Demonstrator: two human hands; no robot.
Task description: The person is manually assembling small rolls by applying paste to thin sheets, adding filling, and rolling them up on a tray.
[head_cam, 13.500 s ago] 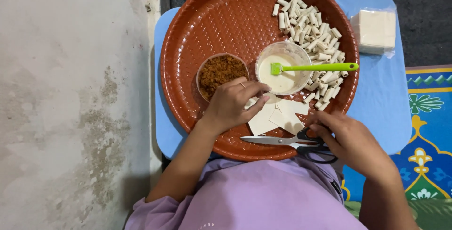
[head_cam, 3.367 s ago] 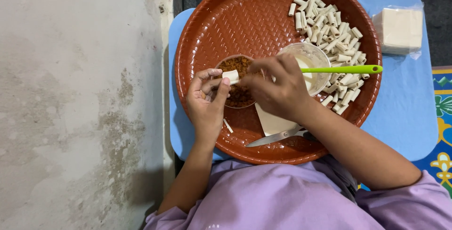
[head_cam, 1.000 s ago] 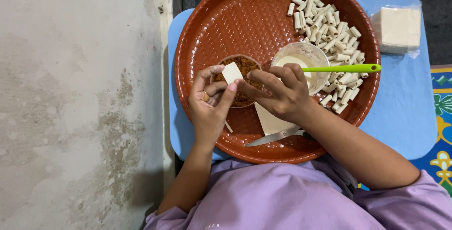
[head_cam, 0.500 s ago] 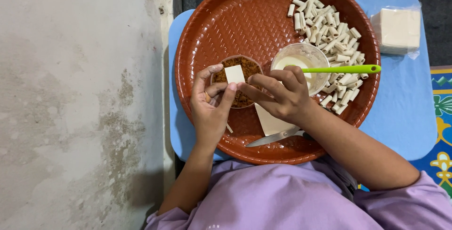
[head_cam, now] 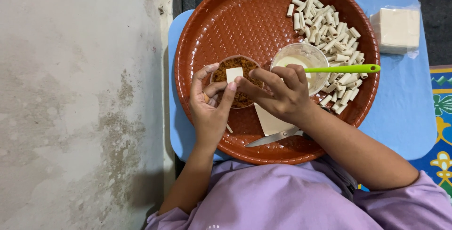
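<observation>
Left hand (head_cam: 209,105) pinching small white square wrapper (head_cam: 234,74) between thumb and fingertips, holding it over bowl of brown filling (head_cam: 238,82) on round tray (head_cam: 226,18). Right hand (head_cam: 282,96) reaching in, fingers closing on wrapper edge; whether holding filling, cannot tell. Judging best: keeping wrapper flat and low over bowl, catching crumbs. Green brush (head_cam: 339,69) lying across cup of paste (head_cam: 294,60); rolled pieces (head_cam: 329,37) piling beyond; scissors (head_cam: 275,138) near wrist.
</observation>
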